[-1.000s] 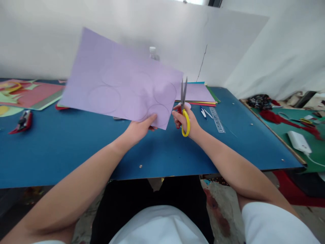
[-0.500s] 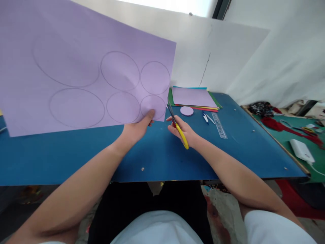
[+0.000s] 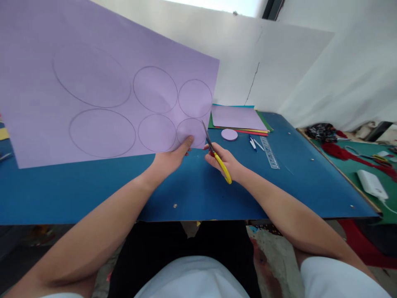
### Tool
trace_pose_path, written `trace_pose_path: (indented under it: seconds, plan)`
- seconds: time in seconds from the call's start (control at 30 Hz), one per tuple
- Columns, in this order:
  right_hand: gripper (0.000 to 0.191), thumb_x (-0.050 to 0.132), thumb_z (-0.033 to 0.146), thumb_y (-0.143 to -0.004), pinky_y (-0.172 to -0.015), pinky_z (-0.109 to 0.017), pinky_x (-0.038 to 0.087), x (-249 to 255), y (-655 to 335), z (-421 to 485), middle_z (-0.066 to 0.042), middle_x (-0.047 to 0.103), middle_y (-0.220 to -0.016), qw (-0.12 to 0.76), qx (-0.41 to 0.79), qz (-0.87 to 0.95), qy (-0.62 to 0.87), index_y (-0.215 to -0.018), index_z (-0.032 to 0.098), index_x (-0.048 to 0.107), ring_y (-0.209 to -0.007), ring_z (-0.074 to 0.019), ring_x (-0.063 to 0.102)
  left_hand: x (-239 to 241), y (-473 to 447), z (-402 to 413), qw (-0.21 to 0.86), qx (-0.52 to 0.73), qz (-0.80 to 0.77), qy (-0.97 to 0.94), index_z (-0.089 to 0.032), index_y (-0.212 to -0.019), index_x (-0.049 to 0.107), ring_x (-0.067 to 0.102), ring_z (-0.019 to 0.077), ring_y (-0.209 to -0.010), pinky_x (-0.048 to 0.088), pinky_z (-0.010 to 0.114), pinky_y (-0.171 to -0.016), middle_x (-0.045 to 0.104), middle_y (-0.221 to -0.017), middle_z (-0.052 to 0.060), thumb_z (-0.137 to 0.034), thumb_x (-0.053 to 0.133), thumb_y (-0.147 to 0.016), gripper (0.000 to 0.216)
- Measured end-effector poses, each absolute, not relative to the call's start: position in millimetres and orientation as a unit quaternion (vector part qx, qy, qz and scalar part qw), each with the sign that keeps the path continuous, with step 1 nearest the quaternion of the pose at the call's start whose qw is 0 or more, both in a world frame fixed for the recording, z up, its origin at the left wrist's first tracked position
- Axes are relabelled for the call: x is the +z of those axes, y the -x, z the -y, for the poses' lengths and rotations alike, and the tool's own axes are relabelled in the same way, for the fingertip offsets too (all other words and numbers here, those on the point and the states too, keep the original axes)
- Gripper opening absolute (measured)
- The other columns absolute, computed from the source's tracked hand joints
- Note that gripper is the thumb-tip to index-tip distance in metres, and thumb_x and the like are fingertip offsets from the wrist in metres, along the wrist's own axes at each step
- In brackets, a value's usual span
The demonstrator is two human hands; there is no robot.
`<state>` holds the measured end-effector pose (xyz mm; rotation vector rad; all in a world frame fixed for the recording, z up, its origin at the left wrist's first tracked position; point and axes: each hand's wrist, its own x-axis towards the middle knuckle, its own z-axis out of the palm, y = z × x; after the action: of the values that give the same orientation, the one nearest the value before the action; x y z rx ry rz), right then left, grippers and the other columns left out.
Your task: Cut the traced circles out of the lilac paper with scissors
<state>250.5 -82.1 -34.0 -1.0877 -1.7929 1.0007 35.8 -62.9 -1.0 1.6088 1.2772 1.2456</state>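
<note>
My left hand [image 3: 170, 159] pinches the lower right corner of a large lilac paper sheet [image 3: 93, 87] and holds it up above the blue table [image 3: 93, 190]. Several circles are drawn on the sheet in pencil. My right hand [image 3: 226, 160] grips yellow-handled scissors [image 3: 217, 153]; their blades point up and left and reach the sheet's lower right edge beside the smallest circle. A cut lilac disc [image 3: 229, 134] lies on the table just beyond the scissors.
A stack of coloured paper sheets [image 3: 238, 119] lies at the back of the table. Pens [image 3: 254, 143] and a clear ruler [image 3: 269, 152] lie to its right. A green table [image 3: 356, 165] at the right carries a white box [image 3: 371, 184], red fabric and scissors.
The lilac sheet has been lifted and tilted toward the camera, filling the upper left. The scissors swung from upright to pointing at the sheet's lower right edge and now touch it.
</note>
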Motion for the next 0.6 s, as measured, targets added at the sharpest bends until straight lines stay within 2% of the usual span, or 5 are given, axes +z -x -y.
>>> trace_pose_path:
  seconds: [0.43, 0.6]
  plan:
    - [0.047, 0.067, 0.069, -0.092, -0.058, -0.029, 0.042, -55.9, -252.1, 76.5, 0.002, 0.052, -0.079, 0.444, 0.436, 0.678, 0.393, -0.116, 0.03, 0.063, -0.065, -0.0162, 0.049, -2.0, -39.1, 66.4, 0.394, 0.483, -0.487, -0.612, -0.022, -0.06, 0.064, 0.064, 0.0209, -0.068, 0.056, 0.036, -0.076, 0.068, -0.066, 0.004, -0.051, 0.076, -0.088, 0.042]
    - [0.046, 0.066, 0.067, -0.094, -0.058, -0.028, 0.041, -54.7, -252.4, 75.7, 0.003, 0.05, -0.079, 0.434, 0.438, 0.688, 0.384, -0.116, 0.027, 0.06, -0.065, -0.0149, 0.047, 1.1, -38.7, 66.5, 0.394, 0.459, -0.5, -0.619, -0.023, -0.058, 0.062, 0.062, 0.0198, -0.067, 0.054, 0.036, -0.075, 0.067, -0.066, 0.003, -0.051, 0.073, -0.088, 0.043]
